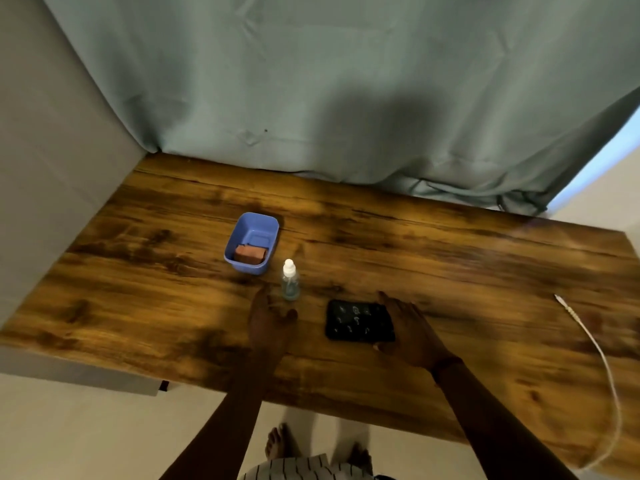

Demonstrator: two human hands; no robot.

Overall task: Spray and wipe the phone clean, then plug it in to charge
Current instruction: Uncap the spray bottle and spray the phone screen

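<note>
A person stands barefoot at a wood-grain tabletop (450, 258), both bare hands out over it. The black phone (356, 322) lies flat near the tabletop's six o'clock edge, pale marks on its upward face too blurred to read. The right hand (412, 330) is spread at the phone's three o'clock end, grip wide, fingers straight towards the far corner and thumb by the near corner; whether it touches the phone cannot be told. The left hand (268, 318) hovers with a wide, relaxed grip and holds nothing, just beside a small clear spray bottle (290, 280) with a white cap, which stands upright at ten o'clock of the phone. Any label on the bottle is too small to read. At eleven o'clock of the bottle sits a blue plastic tub (263, 225) with a reddish-brown pad (251, 254) inside. A white charging cable (588, 336) lies well apart at three o'clock, trailing off the near edge. A grey-green curtain (346, 81) hangs behind.
</note>
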